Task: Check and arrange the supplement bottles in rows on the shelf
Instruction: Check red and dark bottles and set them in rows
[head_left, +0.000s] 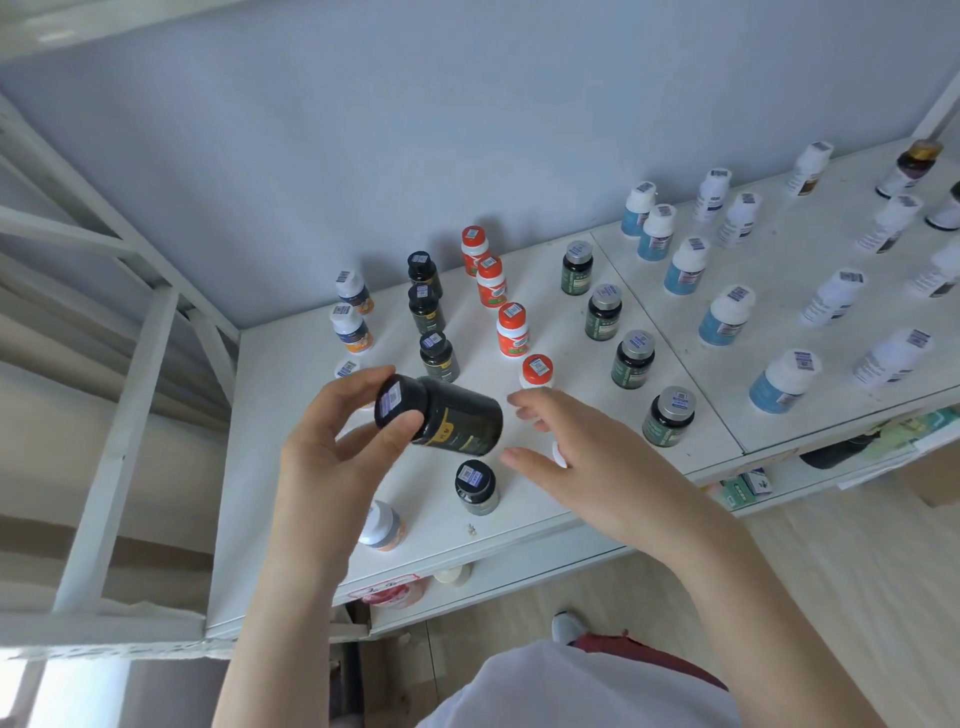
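Note:
My left hand grips a black bottle by its cap end, tilted on its side above the white shelf. My right hand hovers just right of it with fingers spread and relaxed, holding nothing. Below the held bottle stands another black bottle. Behind it runs a row of black bottles. Further right are rows of red-capped bottles and dark green bottles with grey caps. A red-capped bottle is partly hidden behind my right fingers.
White bottles with orange labels stand at the left; one more sits near the front edge. Blue-labelled bottles and white bottles fill the right shelf panel. A metal frame rises at left. Boxes lie on a lower shelf.

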